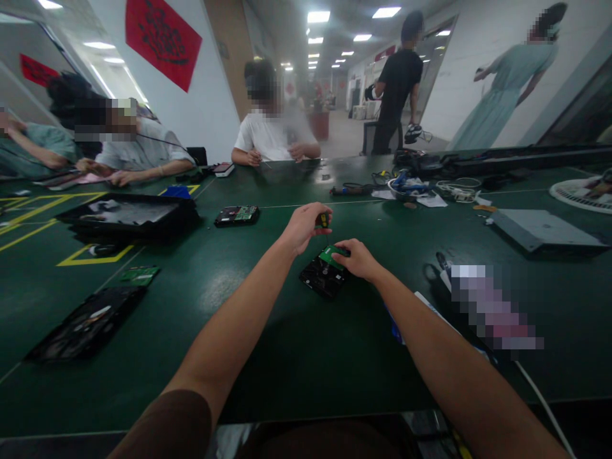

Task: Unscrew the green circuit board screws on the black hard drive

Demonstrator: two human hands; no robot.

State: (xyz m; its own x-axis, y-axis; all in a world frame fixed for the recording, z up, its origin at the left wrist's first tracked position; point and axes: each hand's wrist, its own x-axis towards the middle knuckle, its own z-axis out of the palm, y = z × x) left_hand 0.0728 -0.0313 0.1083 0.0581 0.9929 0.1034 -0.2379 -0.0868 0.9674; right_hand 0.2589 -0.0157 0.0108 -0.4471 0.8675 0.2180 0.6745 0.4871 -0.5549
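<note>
A black hard drive [321,278] with a green circuit board [329,256] at its far end lies on the dark green table in front of me. My left hand [306,226] is closed around the black and yellow handle of a screwdriver [324,220], held upright with its thin shaft pointing down at the board end of the drive. My right hand [356,258] grips the drive's right far edge, thumb resting on the green board and the fingers partly hidden behind it.
Another hard drive [238,215] lies farther back. On the left are a black tray [129,213], a loose circuit board [139,275] and a black device casing [88,322]. Cables [411,185] and a flat metal box [549,229] sit to the right. A person [275,137] sits opposite.
</note>
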